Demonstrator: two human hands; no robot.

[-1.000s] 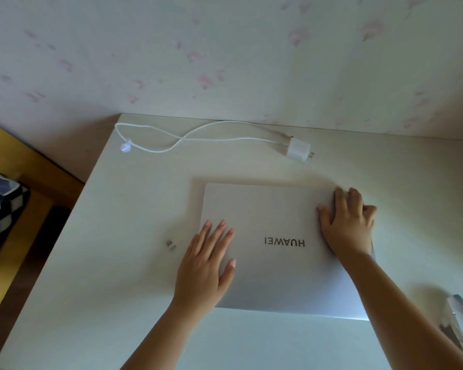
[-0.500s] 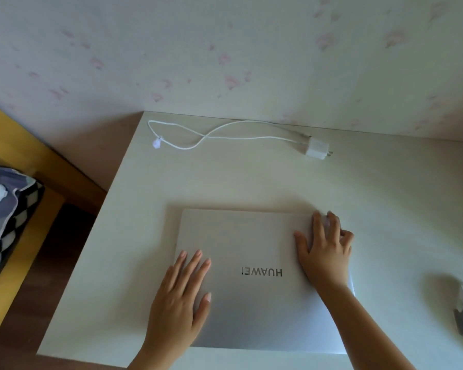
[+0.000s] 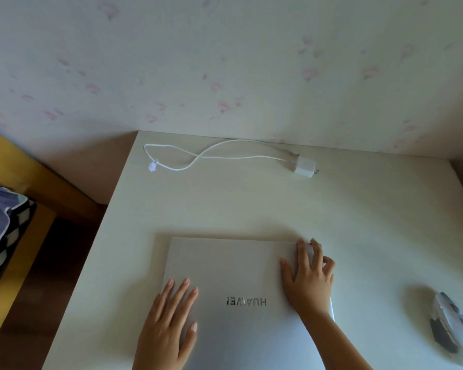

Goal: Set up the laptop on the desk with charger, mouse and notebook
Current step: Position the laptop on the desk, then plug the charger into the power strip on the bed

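While fingers (image 3: pixel 183 292) spread flat, laptop (image 3: pixel 233 265) lies closed.

Wall: pale wallpaper (image 3: pixel 225 62) printed with faint pink motifs.
Desk: off-white top (image 3: pixel 358 209), set against the wall.
Floor: dark brown boards (image 3: pixel 46 276), seen left of the desk.
Left furniture: yellow wooden frame (image 3: pixel 19 166), with checked bedding (image 3: pixel 3 236) laid on it.
Light: soft and dim.
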